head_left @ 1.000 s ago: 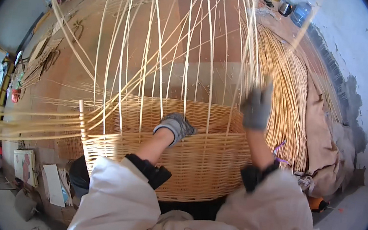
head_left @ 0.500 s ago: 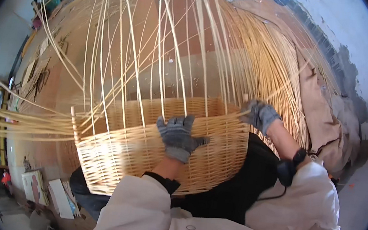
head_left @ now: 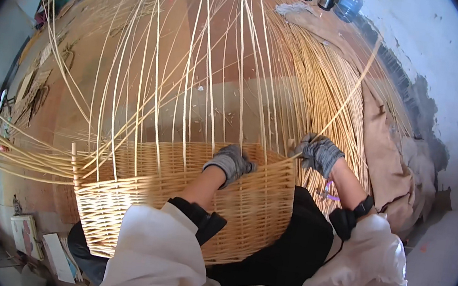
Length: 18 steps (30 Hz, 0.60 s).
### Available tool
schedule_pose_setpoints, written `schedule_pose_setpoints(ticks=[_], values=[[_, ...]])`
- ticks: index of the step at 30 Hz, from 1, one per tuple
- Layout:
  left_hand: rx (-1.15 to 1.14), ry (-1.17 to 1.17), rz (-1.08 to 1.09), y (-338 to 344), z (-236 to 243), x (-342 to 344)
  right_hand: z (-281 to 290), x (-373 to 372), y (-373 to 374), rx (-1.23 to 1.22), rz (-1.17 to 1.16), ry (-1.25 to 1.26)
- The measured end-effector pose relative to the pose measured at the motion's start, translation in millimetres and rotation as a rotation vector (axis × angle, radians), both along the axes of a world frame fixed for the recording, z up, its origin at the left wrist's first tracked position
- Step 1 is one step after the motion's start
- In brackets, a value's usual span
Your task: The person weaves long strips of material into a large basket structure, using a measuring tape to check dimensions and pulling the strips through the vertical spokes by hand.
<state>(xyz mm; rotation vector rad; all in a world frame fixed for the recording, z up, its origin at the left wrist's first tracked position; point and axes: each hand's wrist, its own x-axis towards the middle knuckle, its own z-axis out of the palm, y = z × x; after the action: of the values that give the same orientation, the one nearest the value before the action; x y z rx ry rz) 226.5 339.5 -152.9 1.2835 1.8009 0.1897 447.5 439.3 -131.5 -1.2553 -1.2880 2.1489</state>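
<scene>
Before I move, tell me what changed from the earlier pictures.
The right hand has come down from above the basket to its right end, and grips a rod slanting up to the right. The left hand, spread against the basket's front a moment ago, now curls over the rim. The basket stays on the lap.

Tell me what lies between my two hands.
A stretch of the woven basket, along the upper edge of its near side; the head view shows it.

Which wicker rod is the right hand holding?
The rod slanting up rightward from the right hand; the stakes in the wicker basket stand mostly upright; other rods lie bundled.
</scene>
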Motion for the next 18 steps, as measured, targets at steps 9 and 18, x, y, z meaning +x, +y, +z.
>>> schedule_pose_setpoints(ticks=[9, 18], values=[[-0.19, 0.113, 0.187, 53.3, -6.2, 29.1, -73.7, -74.1, 126.3, 1.621, 0.454, -0.087], [-0.208, 0.03, 0.385, 46.6, -6.1, 72.2, -73.7, 53.2, 19.2, 0.068, -0.467, 0.783]])
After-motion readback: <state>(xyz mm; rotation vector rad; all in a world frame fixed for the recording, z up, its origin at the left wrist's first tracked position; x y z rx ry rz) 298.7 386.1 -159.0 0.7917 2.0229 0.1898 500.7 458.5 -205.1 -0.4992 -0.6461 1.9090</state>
